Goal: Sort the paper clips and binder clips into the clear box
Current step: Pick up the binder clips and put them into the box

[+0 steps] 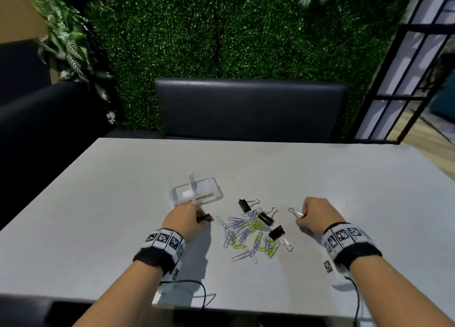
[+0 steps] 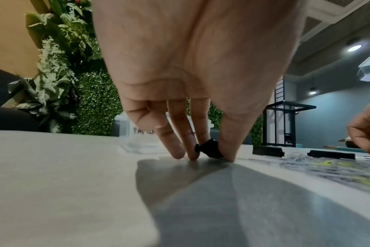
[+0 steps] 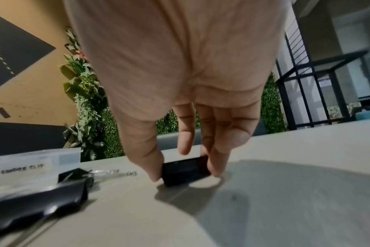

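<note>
A clear box [image 1: 195, 192] with a divider and labels stands on the grey table [image 1: 98, 203], seen blurred as the box [image 2: 137, 133] behind my left fingers. My left hand [image 1: 189, 219] pinches a black binder clip [image 2: 209, 148] against the table just in front of the box. My right hand [image 1: 317, 218] pinches another black binder clip [image 3: 185, 170], its wire handles [image 1: 295, 213] sticking out to the left. Between the hands lies a pile of lilac and yellow-green paper clips [image 1: 248, 235] with three black binder clips [image 1: 265, 218] on it.
A dark padded bench [image 1: 248, 107] and a green hedge wall stand beyond the table's far edge. Black cables [image 1: 197, 292] trail from both wristbands over the near edge. A black metal frame [image 1: 403, 80] rises at the right.
</note>
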`<state>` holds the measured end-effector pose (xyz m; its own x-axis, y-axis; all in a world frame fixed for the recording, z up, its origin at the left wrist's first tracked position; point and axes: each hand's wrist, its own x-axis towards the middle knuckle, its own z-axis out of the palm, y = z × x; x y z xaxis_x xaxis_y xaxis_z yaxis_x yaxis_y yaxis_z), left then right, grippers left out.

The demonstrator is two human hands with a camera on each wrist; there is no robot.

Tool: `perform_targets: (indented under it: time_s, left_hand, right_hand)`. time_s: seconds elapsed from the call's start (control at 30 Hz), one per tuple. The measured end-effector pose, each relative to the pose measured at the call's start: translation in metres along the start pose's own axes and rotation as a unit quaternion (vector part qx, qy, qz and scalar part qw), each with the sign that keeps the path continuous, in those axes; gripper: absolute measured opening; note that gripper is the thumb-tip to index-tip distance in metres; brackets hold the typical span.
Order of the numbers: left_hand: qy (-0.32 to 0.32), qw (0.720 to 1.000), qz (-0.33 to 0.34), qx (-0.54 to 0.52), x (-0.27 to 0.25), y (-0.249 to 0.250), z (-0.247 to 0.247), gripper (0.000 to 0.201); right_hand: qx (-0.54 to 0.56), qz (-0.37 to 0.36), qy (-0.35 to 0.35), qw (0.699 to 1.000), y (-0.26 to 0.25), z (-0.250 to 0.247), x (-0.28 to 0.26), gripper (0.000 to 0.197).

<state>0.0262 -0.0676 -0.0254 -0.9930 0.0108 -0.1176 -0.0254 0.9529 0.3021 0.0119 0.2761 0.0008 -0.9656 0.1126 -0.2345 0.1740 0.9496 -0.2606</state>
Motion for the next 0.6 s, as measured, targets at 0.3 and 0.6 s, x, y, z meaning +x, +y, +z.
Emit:
perform_targets:
  time_s: [0.3,0.6]
  left_hand:
    - [0.009,0.997,0.073,-0.035,-0.020,0.036,0.004,0.036]
    - [-0.107,0.978,0.163,0.070,-0.027,0.075,0.014,0.075]
  right_hand:
    - [0.087,-0.189,0.046,0.977,-0.035,0.024,-0.041,0.014]
    - [-0.050,-0.253,-0.071,0.963,-0.065,0.053,-0.047,0.045]
